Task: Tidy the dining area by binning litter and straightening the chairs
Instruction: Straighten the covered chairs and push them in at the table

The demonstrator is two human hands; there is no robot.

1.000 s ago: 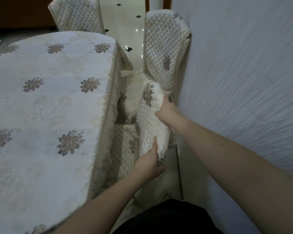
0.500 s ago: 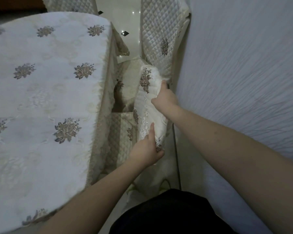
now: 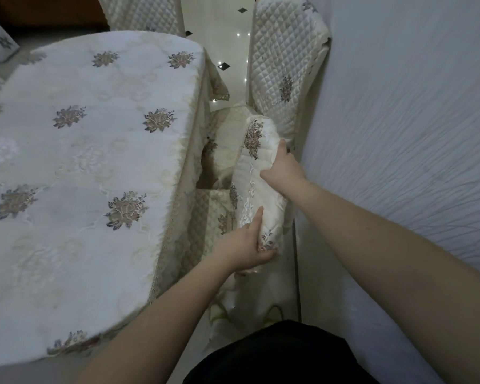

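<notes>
The chair [image 3: 257,189] seat hides under the tablecloth [image 3: 94,162]; its legs too.

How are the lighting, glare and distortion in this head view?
Head view: dim and flat overall; small bright glints of glare on the glossy floor tiles; wide-angle bending curves the table edge and the wall; left hand and right hand on the chair back look sharp.

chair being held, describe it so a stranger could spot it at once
Start at the large table under a cream floral tablecloth and look into the gap between it and the grey textured wall. The nearer cream fabric-covered chair stands there. Unlike the quilted-back chair beyond, both hands grip its backrest.
</notes>
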